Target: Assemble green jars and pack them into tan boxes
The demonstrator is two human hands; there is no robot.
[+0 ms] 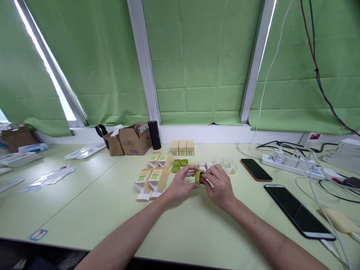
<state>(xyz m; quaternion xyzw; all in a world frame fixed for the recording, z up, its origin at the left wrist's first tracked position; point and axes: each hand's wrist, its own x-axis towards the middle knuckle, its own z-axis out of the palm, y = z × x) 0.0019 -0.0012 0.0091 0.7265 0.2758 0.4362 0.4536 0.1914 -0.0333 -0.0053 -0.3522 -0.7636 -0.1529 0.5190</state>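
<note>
Between thumb and fingers, my left hand (182,183) grips a small olive-green square cup (198,177), tipped on its side. The fingers of my right hand (219,184) are pinched at the cup's open side; whatever they hold, if anything, is hidden. Just behind my hands sit several matching green cups (176,165) in a cluster. Small white pieces (203,164) and clear round containers (228,165) with yellow bits lie beyond my right hand. Left of my left hand lie several opened cream boxes (155,177) with green windows and flaps out.
Three closed cream boxes (182,147) stand at the back. Further left are a cardboard carton (135,141) and a black cylinder (154,135). On the right lie two phones (298,210), a power strip (292,165) and loose cables. Plastic bags (50,177) lie at left.
</note>
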